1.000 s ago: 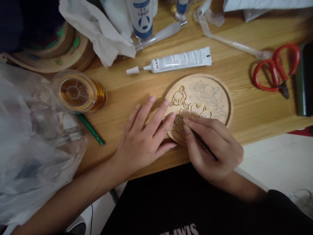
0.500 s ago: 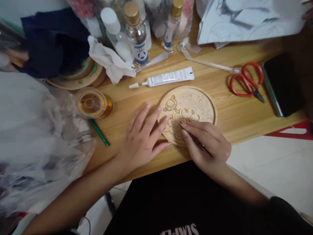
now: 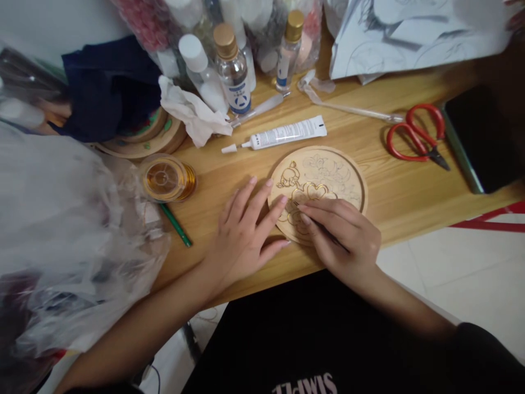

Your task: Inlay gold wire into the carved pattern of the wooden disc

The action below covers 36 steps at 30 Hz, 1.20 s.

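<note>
The right hand [image 3: 344, 230] grips a thin dark tool [image 3: 338, 242] between its fingers, above the round wooden plate [image 3: 301, 169] on the bench [image 3: 410, 202]. Less of the tool's rear end is exposed than half a second earlier. The left hand [image 3: 241, 235], fingers spread wide, remains at the plate's left edge. Beyond the plate: a white tube [image 3: 291, 133] (print illegible) and a bottle [image 3: 233, 71], its label bearing an A-shaped mark. Nearer than the plate, the shirt [image 3: 279, 328] apparently reads "SIMPLE", inverted.

A black cloth garment [image 3: 266, 334] covers the person's torso, marked with whitish capital lettering [image 3: 305, 384], partly out of view. Its black right sleeve [image 3: 488, 353] ends near the elbow. The left hand [image 3: 241, 232] and right hand [image 3: 348, 232] are bare.
</note>
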Motion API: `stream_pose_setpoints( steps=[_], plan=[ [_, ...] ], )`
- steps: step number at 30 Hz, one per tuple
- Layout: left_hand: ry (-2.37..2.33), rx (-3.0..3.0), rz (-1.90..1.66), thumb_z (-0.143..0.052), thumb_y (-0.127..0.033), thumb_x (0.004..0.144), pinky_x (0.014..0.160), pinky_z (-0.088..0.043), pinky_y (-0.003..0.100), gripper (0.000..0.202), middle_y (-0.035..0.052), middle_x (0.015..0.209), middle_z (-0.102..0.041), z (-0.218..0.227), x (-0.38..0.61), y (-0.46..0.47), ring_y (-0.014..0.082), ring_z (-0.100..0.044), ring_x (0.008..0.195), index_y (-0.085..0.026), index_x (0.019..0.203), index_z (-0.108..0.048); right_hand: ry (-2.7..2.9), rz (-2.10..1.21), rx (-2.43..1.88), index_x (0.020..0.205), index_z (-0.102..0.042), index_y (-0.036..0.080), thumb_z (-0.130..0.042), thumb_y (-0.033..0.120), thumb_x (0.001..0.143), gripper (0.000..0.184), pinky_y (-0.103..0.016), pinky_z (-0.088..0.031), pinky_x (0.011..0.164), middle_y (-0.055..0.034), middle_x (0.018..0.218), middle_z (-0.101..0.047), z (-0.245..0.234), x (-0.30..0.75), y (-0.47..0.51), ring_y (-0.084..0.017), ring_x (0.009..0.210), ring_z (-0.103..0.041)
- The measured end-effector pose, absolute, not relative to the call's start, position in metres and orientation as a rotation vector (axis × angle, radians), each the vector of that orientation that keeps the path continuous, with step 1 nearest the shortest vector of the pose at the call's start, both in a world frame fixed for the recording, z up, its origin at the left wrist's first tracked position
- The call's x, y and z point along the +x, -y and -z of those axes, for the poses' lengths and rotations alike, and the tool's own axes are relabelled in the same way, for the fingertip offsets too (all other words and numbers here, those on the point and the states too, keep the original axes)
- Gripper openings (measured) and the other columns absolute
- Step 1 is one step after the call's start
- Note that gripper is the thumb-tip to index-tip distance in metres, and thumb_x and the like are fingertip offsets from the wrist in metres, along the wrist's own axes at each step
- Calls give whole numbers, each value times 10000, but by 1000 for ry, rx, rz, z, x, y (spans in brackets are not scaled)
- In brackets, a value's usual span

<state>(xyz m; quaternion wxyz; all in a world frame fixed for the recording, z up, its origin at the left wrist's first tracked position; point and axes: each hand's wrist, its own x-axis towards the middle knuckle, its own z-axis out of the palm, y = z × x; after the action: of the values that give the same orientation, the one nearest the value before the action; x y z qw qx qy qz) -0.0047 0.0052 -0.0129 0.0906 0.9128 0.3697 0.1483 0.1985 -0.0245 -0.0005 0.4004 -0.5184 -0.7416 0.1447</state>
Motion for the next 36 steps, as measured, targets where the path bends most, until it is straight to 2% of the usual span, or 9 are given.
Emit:
stream_pose_setpoints(
  steps=[5, 10, 22, 28, 33, 36],
  plan=[
    [-1104, 2676, -400, -604, -477, 921, 1162, -314, 576, 630, 195, 1525, -426, 12, -4, -5, 399, -332, 1452, -162, 1449, -464, 1891, -322, -1304, 1094, -673, 185, -659, 38, 839, 294, -350, -602, 751, -89, 986, -745, -1, 199, 24, -191, 900, -717],
    [-1108, 2636, -389, -612, -480, 916, 1180, -282, 583, 633, 182, 1549, -405, 11, -4, -5, 397, -300, 1473, -181, 1453, -465, 1899, -350, -1310, 1081, -677, 165, -666, 27, 830, 287, -361, -604, 775, -115, 1020, -748, -2, 200, 23, -205, 945, -721],
    [-1125, 2679, -365, -589, -518, 923, 1162, -327, 562, 634, 176, 1548, -412, 10, -4, -6, 400, -316, 1470, -179, 1446, -470, 1972, -278, -1317, 1044, -687, 123, -697, 35, 819, 241, -346, -607, 724, -136, 967, -757, -3, 201, 21, -208, 869, -729],
    [-1123, 2688, -336, -590, -518, 921, 1154, -340, 566, 637, 176, 1546, -416, 8, -4, -6, 410, -331, 1461, -180, 1447, -467, 2008, -282, -1297, 1071, -681, 156, -700, 36, 816, 282, -351, -626, 761, -121, 991, -758, -5, 203, 18, -212, 916, -732],
    [-1127, 2686, -333, -570, -523, 932, 1163, -327, 551, 627, 167, 1549, -418, 8, -4, -6, 398, -322, 1470, -186, 1450, -465, 2025, -308, -1338, 1057, -684, 175, -685, 51, 833, 256, -349, -619, 721, -101, 979, -761, -9, 203, 17, -208, 883, -734],
    [-1124, 2675, -341, -571, -516, 933, 1164, -318, 554, 632, 170, 1550, -417, 8, -4, -7, 397, -316, 1474, -187, 1460, -456, 2038, -318, -1345, 1062, -689, 182, -672, 65, 847, 245, -360, -627, 765, -98, 1011, -764, -13, 204, 15, -219, 929, -738]
  ],
)
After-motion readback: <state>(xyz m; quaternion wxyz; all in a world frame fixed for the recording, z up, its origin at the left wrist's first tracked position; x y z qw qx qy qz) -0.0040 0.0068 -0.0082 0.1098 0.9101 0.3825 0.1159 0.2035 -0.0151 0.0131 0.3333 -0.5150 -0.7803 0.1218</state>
